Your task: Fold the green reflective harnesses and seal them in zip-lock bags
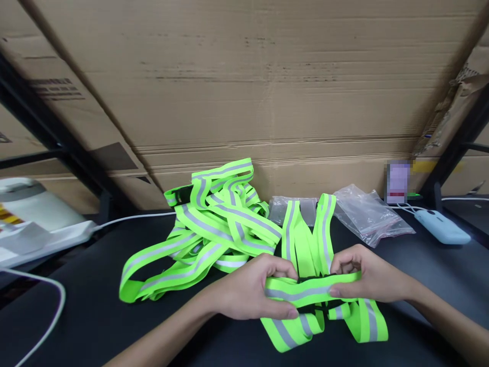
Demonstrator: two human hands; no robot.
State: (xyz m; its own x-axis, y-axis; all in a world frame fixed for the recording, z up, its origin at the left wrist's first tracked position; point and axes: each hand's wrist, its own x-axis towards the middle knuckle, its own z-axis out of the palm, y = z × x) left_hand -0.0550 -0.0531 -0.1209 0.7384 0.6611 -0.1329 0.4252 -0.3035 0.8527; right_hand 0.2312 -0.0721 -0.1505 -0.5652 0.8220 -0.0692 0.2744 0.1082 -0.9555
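Both my hands grip a neon-green reflective strap [301, 291] with a grey stripe, held level near the front of the black table. My left hand [260, 288] pinches its left end, thumb below and fingers behind. At the other end, my right hand [367, 275] has its thumb on the front, with the fingers curled behind. Black fittings show partly along the strap's edges. Looped lengths of the same webbing stand up behind it and hang below it. Left of my hands lies a tangled pile of green reflective straps [229, 219].
Clear plastic bags [370, 214] lie behind my right hand. A light-blue power bank [442, 227] with a cable sits at the right, near a blurred upright phone-like object [398, 182]. A white power strip [49, 239] is at the left. Cardboard [267, 102] walls the back.
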